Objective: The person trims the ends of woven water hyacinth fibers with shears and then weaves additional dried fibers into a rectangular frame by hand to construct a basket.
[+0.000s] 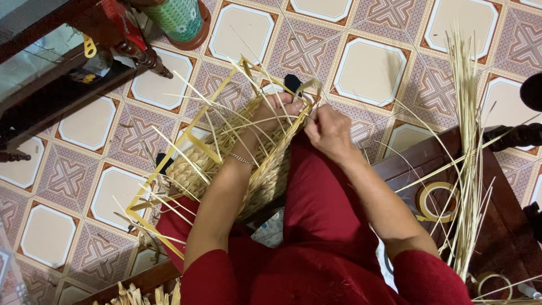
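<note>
No screens, signs or packages visible. Only candidate: small yellow tag (89,47) hanging off dark wooden furniture (39,107), upper left.

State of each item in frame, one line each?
woven basket: unfinished, loose strips sticking out, resting on the lap
left hand: gripping the basket rim
right hand: pinching a strip at the rim
tape roll: lying flat on the wooden table
bundle of straw strips: loose, lying across the table

Patterned cream-and-mauve tiled floor (367,68), dark wooden furniture (51,101) at upper left, dark wooden bench (502,226) at right.
</note>
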